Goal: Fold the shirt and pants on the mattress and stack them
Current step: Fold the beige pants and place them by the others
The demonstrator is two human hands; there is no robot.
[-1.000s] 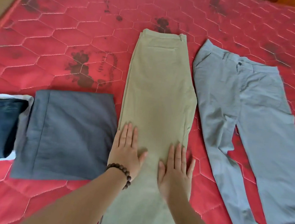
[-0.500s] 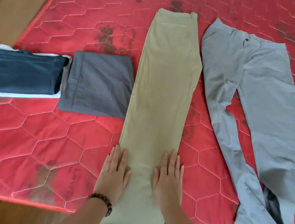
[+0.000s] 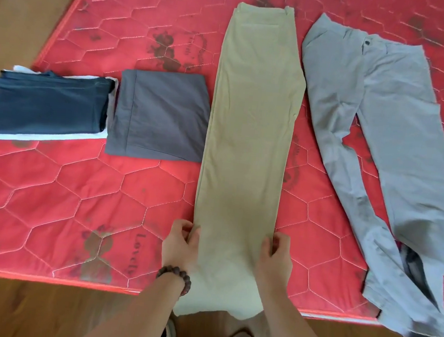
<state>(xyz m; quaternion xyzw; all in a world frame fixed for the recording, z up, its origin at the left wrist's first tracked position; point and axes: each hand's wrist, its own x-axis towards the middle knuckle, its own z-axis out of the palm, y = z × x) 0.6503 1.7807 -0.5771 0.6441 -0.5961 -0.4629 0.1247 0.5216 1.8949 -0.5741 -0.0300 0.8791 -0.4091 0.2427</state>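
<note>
You are working on a red quilted mattress [image 3: 84,196] laid on a wooden floor, and the step in hand looks like the cross-fold of the khaki pants [image 3: 250,133]. They lie lengthwise down the middle, already folded leg over leg, waistband at the far end and hems hanging off the near edge. To their right, the grey pants [image 3: 393,156] lie spread out and unfolded, legs apart. To their left sits a folded dark grey garment [image 3: 161,117], and further left a folded navy piece [image 3: 46,107] rests on something white. Which of these is the shirt is hard to tell from this angle.

Your next move likely calls for lifting the lower legs and carrying them up toward the waistband, edges kept aligned.

Your left hand [image 3: 180,245] pinches the left edge of the khaki legs, fingers curled round the cloth. Your right hand [image 3: 275,253] grips the right edge the same way, level with the left.
</note>
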